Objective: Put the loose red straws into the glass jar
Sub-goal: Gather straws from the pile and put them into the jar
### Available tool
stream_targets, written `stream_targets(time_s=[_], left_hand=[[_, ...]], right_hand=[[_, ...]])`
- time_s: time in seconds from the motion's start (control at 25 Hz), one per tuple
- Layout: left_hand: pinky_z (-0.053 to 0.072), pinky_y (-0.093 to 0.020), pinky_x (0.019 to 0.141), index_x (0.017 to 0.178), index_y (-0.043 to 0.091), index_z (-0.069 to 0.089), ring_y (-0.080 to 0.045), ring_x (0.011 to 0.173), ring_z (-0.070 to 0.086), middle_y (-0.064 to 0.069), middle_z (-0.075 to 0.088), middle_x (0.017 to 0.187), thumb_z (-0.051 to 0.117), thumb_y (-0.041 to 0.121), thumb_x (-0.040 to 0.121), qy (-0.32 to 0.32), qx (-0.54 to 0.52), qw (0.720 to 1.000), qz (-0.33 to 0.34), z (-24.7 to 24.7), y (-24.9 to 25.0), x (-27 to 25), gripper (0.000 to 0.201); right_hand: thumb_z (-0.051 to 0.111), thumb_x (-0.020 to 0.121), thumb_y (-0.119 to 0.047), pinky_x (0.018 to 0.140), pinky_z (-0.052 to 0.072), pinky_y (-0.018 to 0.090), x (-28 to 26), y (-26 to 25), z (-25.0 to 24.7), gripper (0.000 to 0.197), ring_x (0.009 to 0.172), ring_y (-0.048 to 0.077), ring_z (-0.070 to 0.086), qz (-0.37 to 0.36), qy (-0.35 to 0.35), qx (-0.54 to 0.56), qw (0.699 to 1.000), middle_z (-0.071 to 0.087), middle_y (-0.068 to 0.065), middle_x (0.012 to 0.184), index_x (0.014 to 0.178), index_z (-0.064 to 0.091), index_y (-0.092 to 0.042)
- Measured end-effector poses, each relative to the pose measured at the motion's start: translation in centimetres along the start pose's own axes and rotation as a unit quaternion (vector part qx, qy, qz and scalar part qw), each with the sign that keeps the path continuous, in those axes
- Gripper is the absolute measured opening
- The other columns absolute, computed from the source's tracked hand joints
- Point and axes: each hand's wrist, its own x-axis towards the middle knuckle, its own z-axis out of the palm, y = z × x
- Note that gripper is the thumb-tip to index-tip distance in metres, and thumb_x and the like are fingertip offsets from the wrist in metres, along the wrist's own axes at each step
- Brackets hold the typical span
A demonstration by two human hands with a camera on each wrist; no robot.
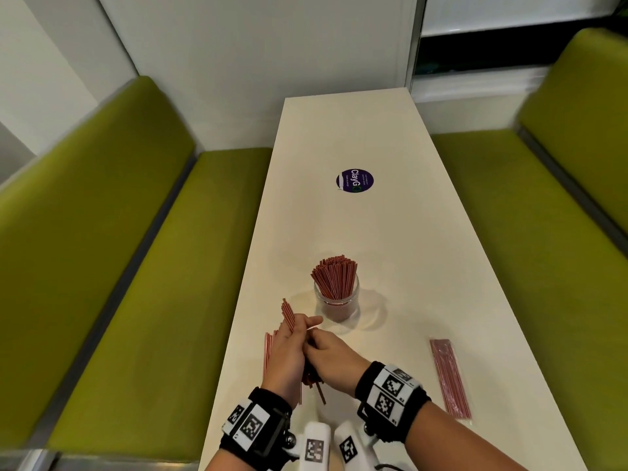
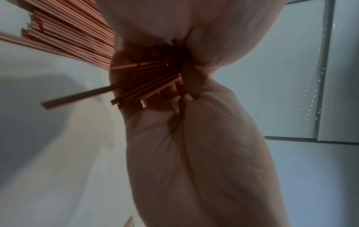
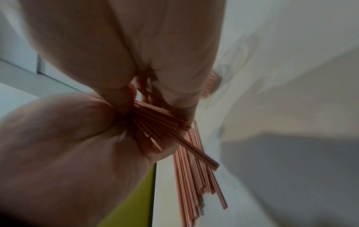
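Observation:
A glass jar (image 1: 337, 305) stands mid-table with many red straws (image 1: 334, 278) upright in it. Just in front of it and to the left, my left hand (image 1: 299, 329) and right hand (image 1: 314, 348) meet and both grip one bundle of red straws (image 1: 288, 312), held above the table. The bundle's lower ends (image 1: 319, 392) stick out below the hands. In the left wrist view the bundle (image 2: 147, 86) fans out between the two palms; the right wrist view shows the same bundle (image 3: 161, 122). More loose straws (image 1: 267, 351) lie at the table's left edge, under the left hand.
A sealed packet of red straws (image 1: 450, 379) lies flat near the table's right edge. A round purple sticker (image 1: 355, 180) is stuck further up the white table (image 1: 390, 253). Green benches (image 1: 136, 249) flank both long sides.

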Motion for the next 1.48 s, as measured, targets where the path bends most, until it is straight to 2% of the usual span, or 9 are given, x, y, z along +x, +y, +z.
stream_targets(time_s=[0.24,0.44,0.56,0.72,0.88,1.0,1.16,1.32,1.48], left_hand=[[0.049,-0.034,0.051,0.104,0.003,0.061,-0.025,0.057,0.059,-0.013,0.065,0.078,0.056,0.044,0.092,-0.085,0.024,0.996,0.014,0.2,0.6,-0.6,0.043],[0.051,-0.043,0.073,0.122,0.005,0.063,-0.030,0.090,0.063,-0.018,0.069,0.111,0.040,0.048,0.097,-0.152,-0.120,0.981,0.024,0.5,0.9,-1.2,0.055],[0.041,-0.050,0.107,0.130,0.004,0.060,-0.033,0.113,0.058,-0.023,0.064,0.126,0.040,0.062,0.094,-0.106,-0.325,0.933,-0.115,0.9,0.1,-1.7,0.071],[0.042,-0.047,0.105,0.120,0.001,0.068,-0.035,0.113,0.063,-0.023,0.069,0.119,0.039,0.063,0.093,-0.072,-0.452,0.870,-0.184,1.7,0.0,-1.7,0.074],[0.036,-0.044,0.114,0.121,-0.001,0.069,-0.037,0.124,0.061,-0.025,0.065,0.129,0.034,0.059,0.098,-0.064,-0.340,0.927,-0.142,1.5,0.5,-1.5,0.073],[0.050,-0.041,0.096,0.125,0.011,0.062,-0.030,0.111,0.067,-0.018,0.071,0.119,0.032,0.056,0.100,-0.017,-0.148,0.988,0.033,0.2,-0.2,-1.4,0.060],[0.056,-0.040,0.086,0.113,0.020,0.064,-0.027,0.097,0.068,-0.010,0.072,0.105,0.055,0.039,0.092,-0.009,-0.010,0.975,0.221,-1.9,0.3,-2.1,0.030],[0.054,-0.037,0.074,0.090,0.024,0.070,-0.013,0.082,0.066,0.004,0.071,0.084,0.049,0.045,0.092,-0.057,0.238,0.932,0.267,-2.4,0.1,-2.7,0.030],[0.054,-0.026,0.075,0.099,0.026,0.071,-0.005,0.085,0.067,0.013,0.072,0.087,0.055,0.016,0.100,-0.040,0.292,0.909,0.297,-4.0,-0.7,-2.7,0.019]], right_hand=[[0.040,0.093,-0.006,0.045,0.028,0.025,-1.7,-1.4,-1.4,0.018,0.045,0.010,0.035,0.048,-0.016,0.061,0.997,0.040,0.002,0.064,0.091,0.053,-0.020],[0.052,0.100,-0.020,0.043,0.019,0.027,-2.6,-2.9,-2.8,0.030,0.038,0.009,0.028,-0.018,0.053,0.125,0.991,0.034,0.000,0.052,0.072,0.061,-0.021],[0.054,0.100,-0.030,0.047,0.021,0.031,-2.9,-4.4,-3.6,0.051,0.041,0.014,0.026,-0.084,0.095,0.242,0.962,0.029,0.002,0.049,0.053,0.043,-0.018],[0.056,0.098,-0.039,0.059,0.041,0.035,-2.6,-4.3,-2.1,0.048,0.051,0.022,0.045,-0.128,0.097,0.195,0.968,0.046,0.010,0.055,0.059,0.051,-0.011],[0.051,0.103,-0.032,0.061,0.041,0.025,-2.3,-2.9,-0.1,0.050,0.051,0.007,0.048,-0.102,0.097,0.084,0.986,0.050,-0.010,0.051,0.053,0.056,-0.025],[0.047,0.099,-0.032,0.068,0.047,0.035,-2.0,-2.4,-1.3,0.036,0.070,0.014,0.063,-0.064,0.081,-0.103,0.989,0.066,-0.005,0.071,0.074,0.069,-0.018],[0.047,0.091,-0.034,0.063,0.037,0.033,-2.3,-1.8,-1.9,0.036,0.072,0.029,0.057,0.039,0.033,-0.386,0.921,0.052,0.001,0.065,0.059,0.046,-0.018],[0.045,0.090,-0.024,0.064,0.041,0.032,-2.3,-2.7,-0.1,0.019,0.084,0.033,0.064,-0.008,-0.007,-0.452,0.892,0.068,0.011,0.091,0.092,0.063,-0.016],[0.049,0.084,-0.025,0.061,0.042,0.031,-1.7,-2.2,0.2,0.011,0.079,0.031,0.065,-0.023,0.019,-0.390,0.920,0.069,0.012,0.087,0.084,0.059,-0.019]])
